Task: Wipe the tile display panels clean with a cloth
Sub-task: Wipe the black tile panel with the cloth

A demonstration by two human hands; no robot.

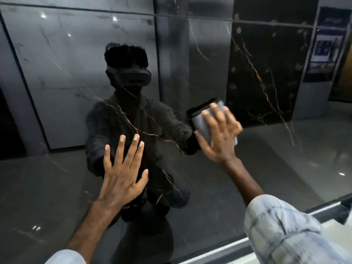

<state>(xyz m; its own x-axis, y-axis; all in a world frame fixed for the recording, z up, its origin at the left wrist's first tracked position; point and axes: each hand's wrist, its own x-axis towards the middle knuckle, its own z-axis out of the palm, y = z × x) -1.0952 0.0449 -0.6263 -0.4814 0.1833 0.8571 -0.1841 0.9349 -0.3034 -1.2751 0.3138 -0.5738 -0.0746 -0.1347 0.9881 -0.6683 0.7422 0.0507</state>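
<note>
The right hand [219, 134] presses a folded grey cloth [202, 122] flat against the glossy dark tile panel [209, 187], fingers straight, right of centre. The left hand [123, 168] rests open on the panel, nearer. The cloth looks soft and light; a flat palm should hold it, since the polished surface seems slippery.
</note>
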